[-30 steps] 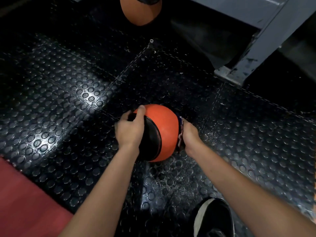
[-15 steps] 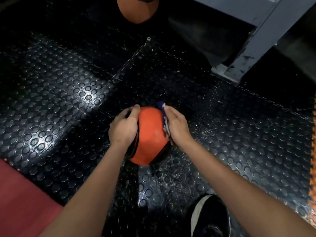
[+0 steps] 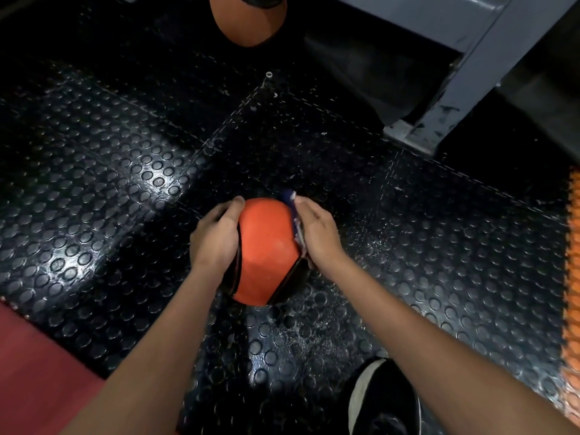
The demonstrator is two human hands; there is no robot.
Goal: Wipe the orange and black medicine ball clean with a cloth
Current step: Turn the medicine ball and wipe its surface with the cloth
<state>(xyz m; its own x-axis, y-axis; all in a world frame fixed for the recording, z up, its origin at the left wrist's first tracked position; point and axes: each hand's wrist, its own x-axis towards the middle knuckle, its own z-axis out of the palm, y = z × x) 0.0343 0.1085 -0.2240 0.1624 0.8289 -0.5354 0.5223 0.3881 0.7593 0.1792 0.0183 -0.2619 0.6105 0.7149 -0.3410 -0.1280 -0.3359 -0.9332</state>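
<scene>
The orange and black medicine ball (image 3: 266,246) rests on the black studded floor mat (image 3: 110,199) in the middle of the view. My left hand (image 3: 215,238) grips its left side, fingers curled over the top. My right hand (image 3: 318,235) presses a dark blue and white cloth (image 3: 295,221) flat against the ball's right side. Most of the cloth is hidden under my palm.
A second orange ball (image 3: 248,20) sits at the top edge. A grey metal frame leg (image 3: 439,120) stands at the upper right. My black shoe (image 3: 383,400) is at the bottom right. Red flooring (image 3: 37,372) lies bottom left, an orange mat edge (image 3: 572,277) far right.
The ball has turned so more orange faces up. My right hand has slid with the cloth from the lower right side up toward the top of the ball.
</scene>
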